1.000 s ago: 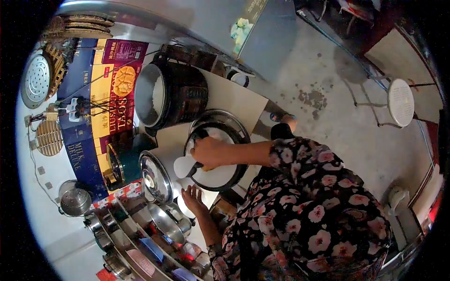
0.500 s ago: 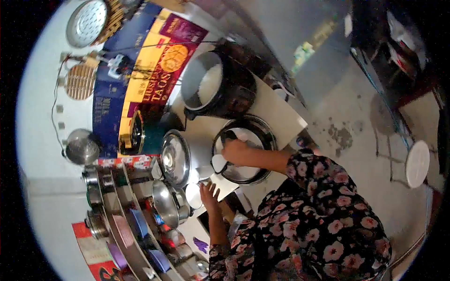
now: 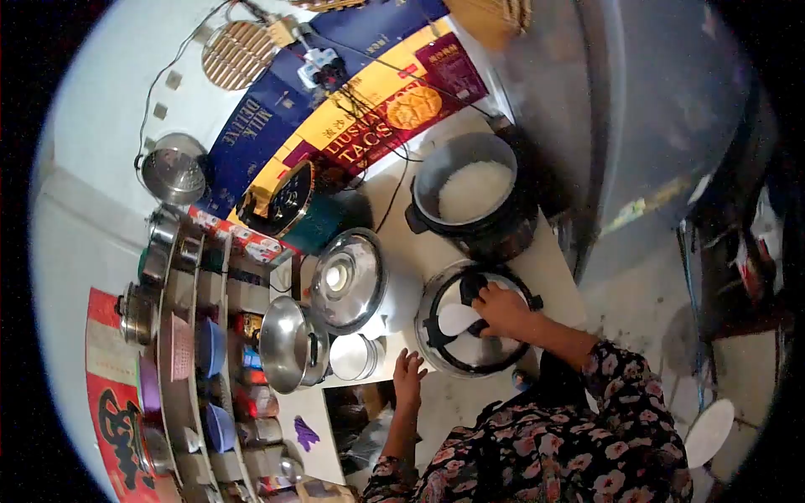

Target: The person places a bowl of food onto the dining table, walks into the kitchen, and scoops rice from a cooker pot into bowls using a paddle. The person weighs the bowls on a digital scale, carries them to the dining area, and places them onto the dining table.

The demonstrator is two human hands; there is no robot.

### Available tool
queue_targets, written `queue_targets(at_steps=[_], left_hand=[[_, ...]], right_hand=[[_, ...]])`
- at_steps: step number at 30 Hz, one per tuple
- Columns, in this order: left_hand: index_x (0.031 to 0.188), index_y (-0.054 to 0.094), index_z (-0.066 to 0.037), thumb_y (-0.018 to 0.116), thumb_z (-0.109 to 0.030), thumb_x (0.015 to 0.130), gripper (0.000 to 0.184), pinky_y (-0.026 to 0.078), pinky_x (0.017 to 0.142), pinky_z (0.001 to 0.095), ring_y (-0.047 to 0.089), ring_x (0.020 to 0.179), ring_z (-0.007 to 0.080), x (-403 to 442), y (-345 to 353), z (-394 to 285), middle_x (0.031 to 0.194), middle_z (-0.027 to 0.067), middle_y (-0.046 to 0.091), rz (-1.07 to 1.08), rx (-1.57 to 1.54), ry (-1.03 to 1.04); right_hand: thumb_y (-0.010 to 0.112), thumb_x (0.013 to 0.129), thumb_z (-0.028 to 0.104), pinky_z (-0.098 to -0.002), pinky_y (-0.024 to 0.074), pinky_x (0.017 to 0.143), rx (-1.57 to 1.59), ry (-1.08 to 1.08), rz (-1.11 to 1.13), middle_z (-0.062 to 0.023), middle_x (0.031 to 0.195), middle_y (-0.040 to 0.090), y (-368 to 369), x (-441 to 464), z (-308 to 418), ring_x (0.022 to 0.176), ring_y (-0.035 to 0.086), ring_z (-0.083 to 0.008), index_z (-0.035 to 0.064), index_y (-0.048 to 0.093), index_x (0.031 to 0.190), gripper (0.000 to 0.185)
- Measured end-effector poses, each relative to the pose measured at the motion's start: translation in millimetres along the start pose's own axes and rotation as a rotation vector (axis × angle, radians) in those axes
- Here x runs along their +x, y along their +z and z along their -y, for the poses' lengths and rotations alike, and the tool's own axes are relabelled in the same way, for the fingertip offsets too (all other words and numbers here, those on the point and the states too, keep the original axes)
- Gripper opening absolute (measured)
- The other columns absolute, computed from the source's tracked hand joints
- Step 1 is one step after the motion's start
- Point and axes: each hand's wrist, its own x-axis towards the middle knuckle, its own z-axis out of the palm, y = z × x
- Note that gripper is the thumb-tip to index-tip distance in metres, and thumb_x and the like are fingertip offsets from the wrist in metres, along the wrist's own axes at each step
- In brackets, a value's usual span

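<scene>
My right hand (image 3: 503,312) is closed around the black handle (image 3: 473,287) of a round, black-rimmed pot lid (image 3: 480,350), which sits over a silver-rimmed pot at the worktop's front edge. Beside those fingers a white oval piece (image 3: 457,319) sticks out; whether it belongs to the lid is unclear. My left hand (image 3: 408,377) hovers near the front edge with fingers apart, holding nothing, right of a stack of white bowls (image 3: 356,357). Behind the lid stands a dark open pot (image 3: 511,230) with white rice (image 3: 475,191) inside.
A tall silver pot with a shiny lid (image 3: 347,281) stands left of the lid, and a green pot (image 3: 314,220) behind it. A steel wok (image 3: 287,344) is at the left. Shelves (image 3: 193,369) hold baskets and pans. A white stool (image 3: 709,432) stands on the floor at right.
The camera view has turned and shifted, so the worktop appears rotated. The lid, with my right hand still on it, now covers the pot more squarely. My left hand stays free.
</scene>
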Motion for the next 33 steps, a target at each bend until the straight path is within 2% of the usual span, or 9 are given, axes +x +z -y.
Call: queue_targets(at_steps=[3, 7, 15, 18, 24, 26, 27, 30, 33], left_hand=[[0.119, 0.029, -0.001, 0.044, -0.017, 0.081, 0.044, 0.042, 0.072, 0.0287, 0.047, 0.094, 0.0198, 5.6, 9.9, 0.9, 0.111, 0.0135, 0.043, -0.071, 0.016, 0.011], [0.116, 0.034, 0.0, 0.046, -0.013, 0.079, 0.041, 0.042, 0.072, 0.0267, 0.048, 0.09, 0.0179, 18.5, 22.6, -12.5, 0.108, 0.0132, 0.045, -0.13, 0.097, 0.113], [0.112, 0.039, 0.001, 0.048, -0.009, 0.078, 0.037, 0.038, 0.079, 0.0275, 0.048, 0.092, 0.0178, 81.1, 50.3, -55.3, 0.104, 0.0111, 0.048, -0.166, 0.036, 0.277], [0.11, 0.039, 0.002, 0.047, -0.008, 0.078, 0.035, 0.037, 0.08, 0.0273, 0.048, 0.091, 0.0164, 106.1, 59.2, -74.1, 0.102, 0.0097, 0.049, -0.172, 0.162, 0.272], [0.111, 0.039, 0.001, 0.047, -0.009, 0.079, 0.035, 0.037, 0.08, 0.0271, 0.046, 0.094, 0.0165, 151.5, 77.7, -123.0, 0.104, 0.0097, 0.048, -0.153, 0.213, 0.42], [0.112, 0.039, 0.0, 0.047, -0.01, 0.079, 0.036, 0.037, 0.079, 0.0268, 0.046, 0.094, 0.0166, 165.1, 87.1, -149.7, 0.104, 0.0096, 0.048, -0.155, 0.197, 0.5], [0.113, 0.038, -0.001, 0.048, -0.011, 0.079, 0.037, 0.037, 0.079, 0.0266, 0.046, 0.094, 0.0165, 170.8, 91.6, -164.6, 0.105, 0.0096, 0.047, -0.168, 0.147, 0.482], [0.114, 0.037, -0.001, 0.048, -0.014, 0.079, 0.039, 0.038, 0.079, 0.0274, 0.045, 0.095, 0.0176, 191.8, 100.3, -194.6, 0.108, 0.0092, 0.046, -0.197, 0.074, 0.474], [0.114, 0.037, -0.002, 0.049, -0.017, 0.079, 0.04, 0.04, 0.077, 0.0287, 0.046, 0.096, 0.0182, 214.5, 98.4, -193.2, 0.109, 0.008, 0.045, -0.201, 0.076, 0.403]], right_hand=[[0.067, 0.053, 0.038, -0.0355, 0.0442, 0.067, -0.037, -0.077, -0.019, -0.013, 0.089, 0.048, 8.0, -2.3, -11.7, 0.093, 0.044, -0.0284, 0.0051, 0.049, 0.092, 0.054], [0.065, 0.056, 0.038, -0.0359, 0.0452, 0.066, -0.045, -0.151, 0.132, -0.0122, 0.092, 0.047, 8.7, 1.6, -21.3, 0.094, 0.043, -0.0279, 0.0055, 0.047, 0.093, 0.052], [0.062, 0.059, 0.043, -0.0374, 0.0443, 0.07, 0.158, -0.222, 0.147, -0.013, 0.097, 0.046, 1.2, -3.7, -45.9, 0.097, 0.042, -0.0287, 0.0072, 0.044, 0.103, 0.059], [0.061, 0.059, 0.045, -0.0366, 0.0436, 0.072, 0.155, -0.248, 0.083, -0.0128, 0.099, 0.046, -7.7, -3.6, -55.0, 0.1, 0.04, -0.0291, 0.0082, 0.044, 0.104, 0.061], [0.061, 0.063, 0.042, -0.034, 0.0429, 0.073, 0.32, -0.121, 0.028, -0.0129, 0.1, 0.049, -32.8, -4.0, -76.4, 0.092, 0.048, -0.0272, 0.0081, 0.048, 0.102, 0.053], [0.061, 0.068, 0.03, -0.0326, 0.0433, 0.071, 0.7, -0.006, 0.064, -0.0135, 0.094, 0.053, -44.9, -5.3, -90.2, 0.082, 0.053, -0.0249, 0.0065, 0.049, 0.101, 0.042], [0.061, 0.068, 0.03, -0.0326, 0.0433, 0.071, 0.698, -0.009, 0.074, -0.0135, 0.094, 0.053, -51.1, -7.4, -98.8, 0.082, 0.053, -0.0249, 0.0065, 0.049, 0.101, 0.042], [0.05, 0.075, 0.013, -0.0294, 0.0429, 0.063, 1.083, 0.356, -0.099, -0.0105, 0.081, 0.056, -83.8, -5.7, -114.8, 0.073, 0.054, -0.0172, 0.0011, 0.053, 0.091, 0.02], [0.044, 0.079, 0.013, -0.0276, 0.0423, 0.062, 1.027, 0.525, -0.392, -0.0099, 0.08, 0.055, -107.4, 12.4, -141.2, 0.072, 0.053, -0.0165, 0.0001, 0.053, 0.089, 0.019]])
